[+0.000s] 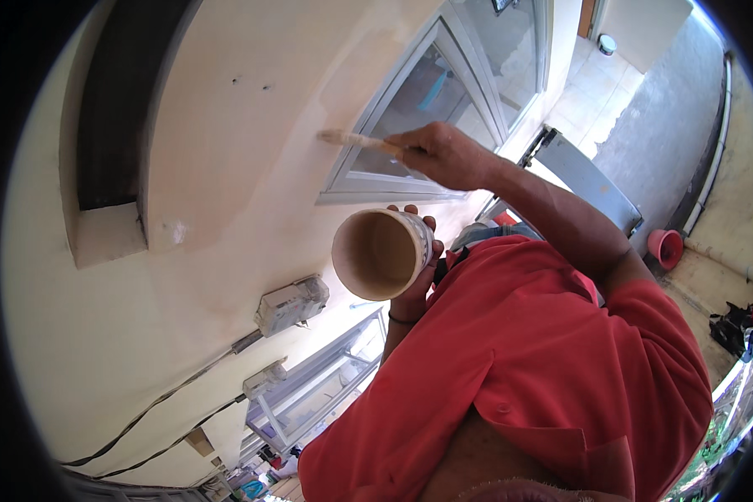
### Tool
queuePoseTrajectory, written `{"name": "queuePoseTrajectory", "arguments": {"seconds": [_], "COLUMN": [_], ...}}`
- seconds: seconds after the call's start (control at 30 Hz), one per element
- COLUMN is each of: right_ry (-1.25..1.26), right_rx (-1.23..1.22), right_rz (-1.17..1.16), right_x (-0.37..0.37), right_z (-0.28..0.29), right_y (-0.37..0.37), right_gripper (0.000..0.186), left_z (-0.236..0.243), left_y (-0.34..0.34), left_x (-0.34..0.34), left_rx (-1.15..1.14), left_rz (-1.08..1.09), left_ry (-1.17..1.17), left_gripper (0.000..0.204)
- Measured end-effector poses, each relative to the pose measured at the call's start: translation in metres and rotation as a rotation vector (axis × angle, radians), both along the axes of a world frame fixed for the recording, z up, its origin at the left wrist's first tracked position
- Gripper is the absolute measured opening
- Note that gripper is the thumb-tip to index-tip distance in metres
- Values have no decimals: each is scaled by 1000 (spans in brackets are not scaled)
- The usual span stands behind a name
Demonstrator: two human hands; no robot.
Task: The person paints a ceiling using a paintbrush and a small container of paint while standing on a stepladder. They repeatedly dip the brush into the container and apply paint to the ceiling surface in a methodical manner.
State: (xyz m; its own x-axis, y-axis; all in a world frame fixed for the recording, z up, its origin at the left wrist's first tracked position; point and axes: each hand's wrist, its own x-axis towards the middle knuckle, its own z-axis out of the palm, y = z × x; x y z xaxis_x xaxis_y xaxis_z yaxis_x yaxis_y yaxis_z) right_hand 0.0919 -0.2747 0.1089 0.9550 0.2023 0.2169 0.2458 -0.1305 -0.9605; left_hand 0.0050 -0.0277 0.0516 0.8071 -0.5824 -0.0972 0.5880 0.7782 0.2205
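Observation:
My right hand (443, 155) grips a wooden-handled paintbrush (351, 140), whose pale bristles are at or very near the cream wall (217, 125), left of a white-framed window (381, 176). Streaks of differing shade run over the wall there. Below the brush, my left hand (418, 284) holds a paper cup (368, 255) with a pale beige interior, its fingers wrapped round the back and side.
A dark recess (113, 117) is at the left. Electrical boxes (291, 303) with cables sit on the wall. Right are a grey panel (586, 180), a red bucket (665, 248), a white pipe (711, 151) and dark cloths (732, 330).

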Motion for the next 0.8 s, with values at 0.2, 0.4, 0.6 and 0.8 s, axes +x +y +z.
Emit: {"name": "queuePoseTrajectory", "arguments": {"seconds": [0.2,0.4,0.6,0.8], "right_ry": [69,20,-114,64], "right_rx": [223,65,47,166], "right_rz": [-371,-809,-353,-268], "right_x": [38,41,0,25], "right_z": [-13,-6,-8,12], "right_y": [-108,-111,-6,-62], "right_gripper": [34,36,35,33], "left_z": [4,3,1,1], "left_y": [-4,-9,-11,-9], "left_x": [-4,-2,2,1], "left_rx": [0,-26,-16,-8], "left_rz": [18,-6,-13,0], "left_ry": [33,23,50,4], "left_gripper": [62,63,64,64]}}
